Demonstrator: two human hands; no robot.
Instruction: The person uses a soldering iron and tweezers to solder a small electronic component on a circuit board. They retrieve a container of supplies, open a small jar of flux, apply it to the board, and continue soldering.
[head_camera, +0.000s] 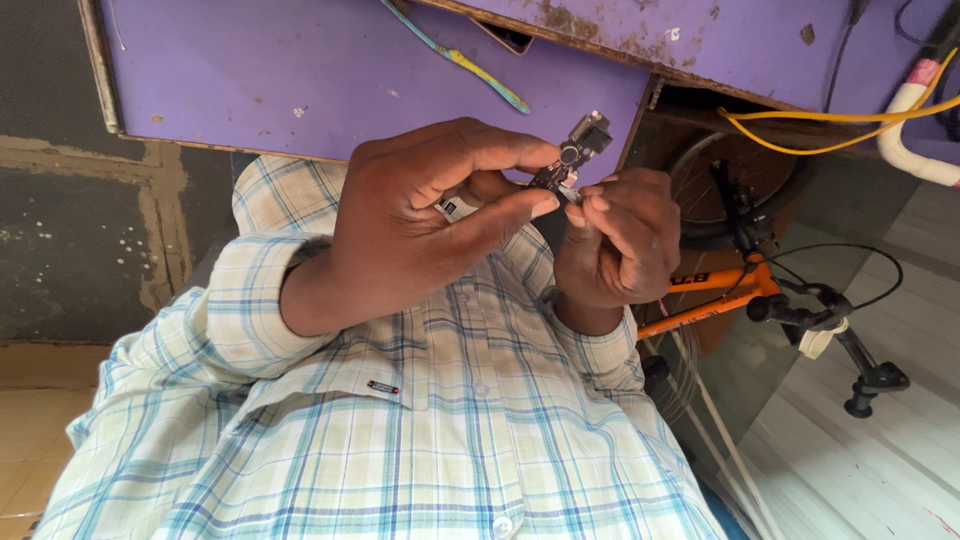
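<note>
My left hand is raised in front of my checked shirt. Its forefinger and thumb pinch a small black circuit board part with a round piece and a metal connector at its top end. My right hand is curled just to the right, its fingertips touching the lower end of the same part, where a small silvery bit shows. What the right fingers pinch there is too small to tell. Both hands meet just below the edge of a purple table.
A blue and yellow toothbrush lies on the purple table, near a dark flat item. A yellow cable and a white tube cross the upper right. An orange bicycle stands at the right.
</note>
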